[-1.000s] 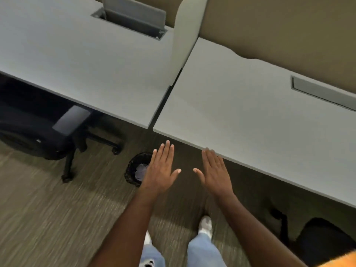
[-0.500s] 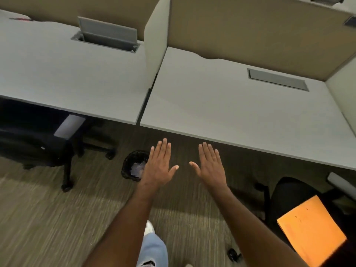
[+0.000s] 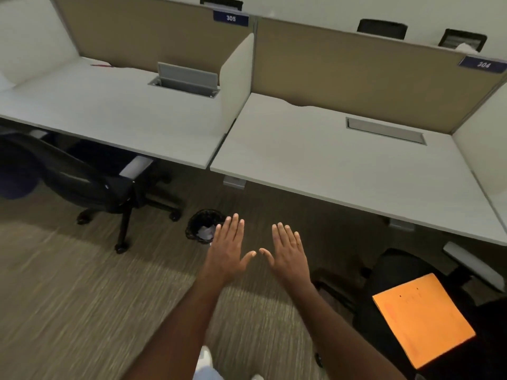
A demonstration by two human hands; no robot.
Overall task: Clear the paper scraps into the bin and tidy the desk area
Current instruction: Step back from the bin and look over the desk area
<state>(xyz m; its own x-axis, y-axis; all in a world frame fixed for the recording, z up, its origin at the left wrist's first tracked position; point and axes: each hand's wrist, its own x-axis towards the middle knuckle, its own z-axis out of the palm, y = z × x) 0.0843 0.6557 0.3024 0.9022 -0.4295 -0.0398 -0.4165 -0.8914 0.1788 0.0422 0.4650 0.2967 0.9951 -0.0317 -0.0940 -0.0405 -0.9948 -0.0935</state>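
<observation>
Both hands are held out flat over the carpet, backs up, fingers straight and together, thumbs angled toward each other with a small gap between the tips; neither the left hand (image 3: 229,253) nor the right hand (image 3: 288,252) holds anything. Just beyond the left hand's fingertips a small black-lined bin (image 3: 204,224) stands on the floor below the seam between two worktops, with pale crumpled paper scraps (image 3: 205,232) inside it. The right worktop (image 3: 343,171) carries a closed grey cable hatch (image 3: 385,131); the left worktop (image 3: 109,113) has its cable flap (image 3: 188,78) raised. A black office chair (image 3: 90,179) sits partly tucked under the left worktop, near the bin. Another black chair (image 3: 406,281) at lower right bears an orange folder (image 3: 422,319) on its seat.
</observation>
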